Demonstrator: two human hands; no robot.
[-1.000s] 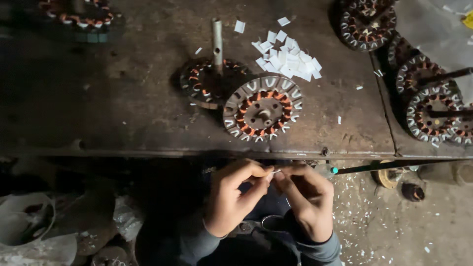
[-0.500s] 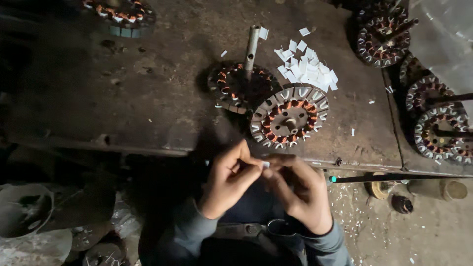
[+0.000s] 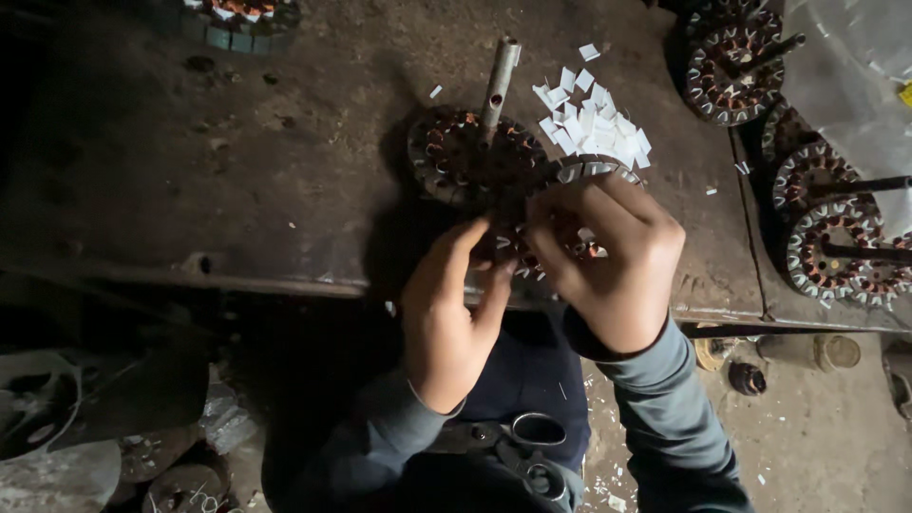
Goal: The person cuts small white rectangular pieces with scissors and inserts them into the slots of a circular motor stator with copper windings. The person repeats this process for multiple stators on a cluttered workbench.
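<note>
we look down on a dark, stained metal workbench [image 3: 190,171] from above. both hands are up at its near edge, over a wound motor stator [image 3: 579,204] with copper coils and pale slot liners; most of it is hidden under the hands, and only its far rim and a few coils show between the fingers.

right hand [image 3: 613,261]: fingers curled down over the stator, knuckles toward us. we cannot tell what, if anything, is pinched under the fingertips.

left hand [image 3: 451,313]: loosely curled, index finger and thumb stretched forward to the stator's near left edge, touching or almost touching it. we see nothing clearly held in it.

just behind the stator lies a second stator [image 3: 465,152] with a steel shaft [image 3: 499,81] standing out of its middle. beside that, to the right, a heap of small white paper slips [image 3: 594,128], a few strays scattered near it.

more finished stators [image 3: 736,62] are stacked at the right end of the bench, some on rods. another one [image 3: 237,14] sits at the top left edge.

a pair of scissors [image 3: 518,446] rests on our lap, below the hands. grey sleeves on both arms.
</note>
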